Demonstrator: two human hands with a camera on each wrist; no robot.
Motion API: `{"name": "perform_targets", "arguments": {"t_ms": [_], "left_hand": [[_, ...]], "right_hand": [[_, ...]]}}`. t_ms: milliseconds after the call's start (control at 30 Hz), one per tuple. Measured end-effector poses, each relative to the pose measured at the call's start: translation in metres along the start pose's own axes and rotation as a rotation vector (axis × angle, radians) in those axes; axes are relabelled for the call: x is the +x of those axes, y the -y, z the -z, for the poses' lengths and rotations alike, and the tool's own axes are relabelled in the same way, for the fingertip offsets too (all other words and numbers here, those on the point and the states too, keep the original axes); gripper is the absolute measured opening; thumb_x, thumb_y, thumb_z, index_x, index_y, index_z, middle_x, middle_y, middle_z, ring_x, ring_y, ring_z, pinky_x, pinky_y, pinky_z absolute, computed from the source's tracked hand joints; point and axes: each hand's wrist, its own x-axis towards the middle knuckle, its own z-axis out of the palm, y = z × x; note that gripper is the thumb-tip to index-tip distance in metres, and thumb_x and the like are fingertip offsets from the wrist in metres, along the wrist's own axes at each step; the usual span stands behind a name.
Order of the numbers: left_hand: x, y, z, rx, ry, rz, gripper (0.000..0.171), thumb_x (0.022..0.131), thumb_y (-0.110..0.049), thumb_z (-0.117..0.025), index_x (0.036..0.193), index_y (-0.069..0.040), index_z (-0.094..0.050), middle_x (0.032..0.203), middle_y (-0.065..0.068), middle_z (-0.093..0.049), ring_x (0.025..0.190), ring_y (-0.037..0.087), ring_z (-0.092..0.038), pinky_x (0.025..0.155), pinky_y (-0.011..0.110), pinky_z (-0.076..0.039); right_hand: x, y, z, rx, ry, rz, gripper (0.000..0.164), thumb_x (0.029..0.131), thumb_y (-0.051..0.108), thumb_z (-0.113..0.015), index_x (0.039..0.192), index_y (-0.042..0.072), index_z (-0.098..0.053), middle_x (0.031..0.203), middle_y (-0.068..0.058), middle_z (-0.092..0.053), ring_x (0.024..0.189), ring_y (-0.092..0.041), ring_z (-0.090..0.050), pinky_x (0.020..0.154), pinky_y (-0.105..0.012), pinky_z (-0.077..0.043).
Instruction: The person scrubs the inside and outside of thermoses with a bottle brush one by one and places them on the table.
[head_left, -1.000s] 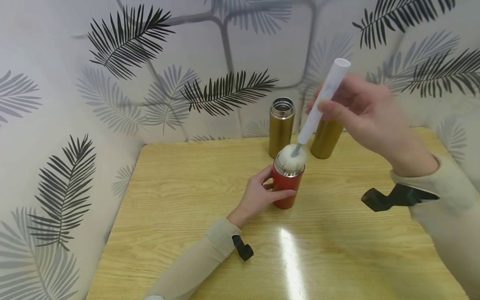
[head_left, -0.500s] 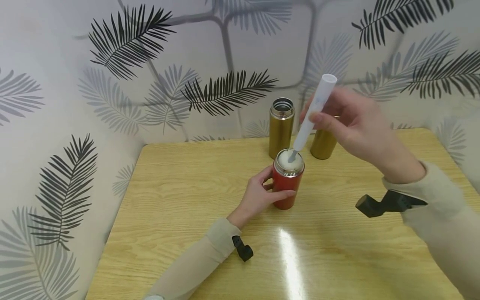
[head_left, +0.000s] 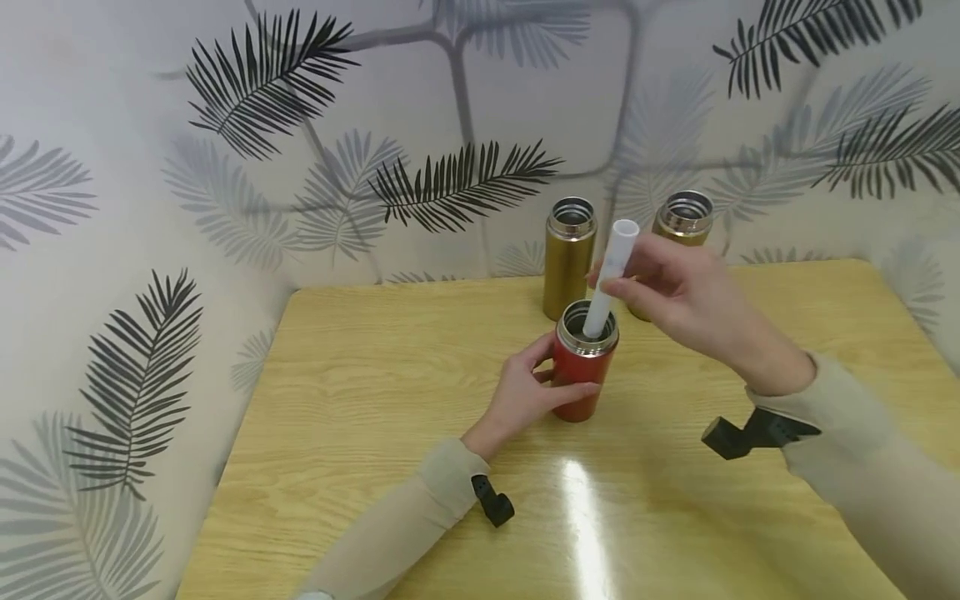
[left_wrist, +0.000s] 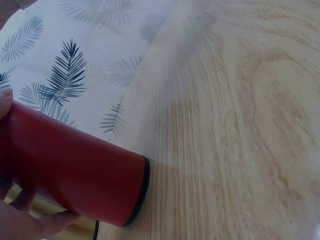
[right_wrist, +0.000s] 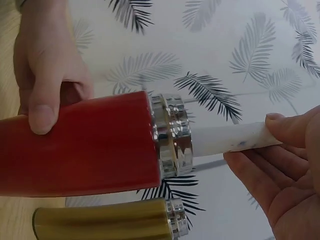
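A: Since the earlier head view, my right hand (head_left: 693,304) and the white handle (head_left: 611,279) have come down, and the pale head on its end is out of sight inside the red bottle (head_left: 581,379).

B: Where's the bottle there?

A: Right of centre on the table (head_left: 375,392), nearer than the left gold bottle (head_left: 568,267) and right gold bottle (head_left: 678,218). My left hand (head_left: 528,392) grips it from the left.

B: From the left wrist?

A: My fingers curl round its red wall. I'd hold firmly, so it won't twist or tip.

B: And the right wrist?

A: My right thumb and fingers pinch the handle outside the shiny rim (right_wrist: 172,135), only its thickness apart. I'd line it up with the bottle and work it gently; whether the head touches bottom, I can't tell.
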Motion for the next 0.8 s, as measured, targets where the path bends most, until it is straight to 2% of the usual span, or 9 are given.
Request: {"name": "perform_targets", "arguments": {"t_ms": [167,233,300,433,467,633,800], "left_hand": [[0.002,-0.003,-0.002,0.0,0.004,-0.001,0.068,0.086,-0.019,-0.088,0.147,-0.028,-0.058,0.135,-0.009,-0.065,0.124,0.01,-0.059,0.103,0.04,-0.054],[0.003,-0.004,-0.001,0.0,0.008,-0.001,0.069,0.087,-0.019,-0.088,0.147,-0.028,-0.057,0.135,-0.008,-0.065,0.125,0.011,-0.058,0.103,0.039,-0.054],[0.003,-0.005,-0.001,0.001,0.013,-0.005,0.069,0.087,-0.018,-0.087,0.148,-0.027,-0.057,0.136,-0.007,-0.065,0.125,0.011,-0.059,0.103,0.039,-0.054],[0.003,-0.004,-0.001,0.001,0.014,-0.006,0.069,0.086,-0.019,-0.088,0.147,-0.027,-0.057,0.135,-0.007,-0.065,0.125,0.012,-0.059,0.102,0.038,-0.054],[0.003,-0.004,-0.001,0.002,0.012,-0.006,0.068,0.086,-0.019,-0.088,0.146,-0.027,-0.058,0.135,-0.007,-0.065,0.124,0.011,-0.059,0.102,0.037,-0.054],[0.001,-0.003,-0.002,0.001,-0.001,-0.004,0.067,0.085,-0.019,-0.089,0.144,-0.026,-0.06,0.134,-0.007,-0.065,0.123,0.012,-0.059,0.1,0.036,-0.055],[-0.001,-0.003,-0.002,0.008,-0.008,0.005,0.071,0.084,-0.018,-0.09,0.146,-0.027,-0.059,0.134,-0.008,-0.066,0.123,0.011,-0.059,0.1,0.037,-0.055]], "right_hand": [[-0.002,-0.002,-0.002,0.015,-0.041,-0.076,0.022,0.093,-0.002,-0.075,0.113,0.005,-0.074,0.1,-0.003,-0.076,0.088,0.0,-0.069,0.077,-0.013,-0.053],[-0.001,-0.001,-0.002,0.01,-0.045,-0.086,0.019,0.094,0.0,-0.074,0.111,0.007,-0.076,0.097,0.0,-0.073,0.082,0.0,-0.066,0.073,-0.012,-0.051],[0.001,-0.001,-0.001,0.052,-0.057,-0.086,0.019,0.094,-0.003,-0.072,0.112,0.005,-0.075,0.097,0.002,-0.071,0.082,-0.003,-0.066,0.073,-0.013,-0.052],[0.006,0.004,0.006,0.143,-0.097,-0.049,0.026,0.094,-0.01,-0.069,0.118,-0.003,-0.069,0.099,0.001,-0.071,0.084,-0.008,-0.07,0.077,-0.015,-0.055],[0.007,0.005,0.009,0.14,-0.112,-0.034,0.025,0.094,-0.009,-0.069,0.119,-0.005,-0.067,0.1,0.001,-0.072,0.087,-0.009,-0.071,0.08,-0.016,-0.056],[0.009,0.014,0.023,0.071,-0.163,0.024,0.027,0.093,-0.011,-0.069,0.12,-0.007,-0.066,0.101,0.0,-0.074,0.082,-0.009,-0.071,0.076,-0.016,-0.056],[0.008,0.013,0.022,0.079,-0.128,0.021,0.039,0.089,-0.019,-0.068,0.125,-0.006,-0.064,0.105,0.004,-0.076,0.087,-0.009,-0.073,0.077,-0.017,-0.057]]}}
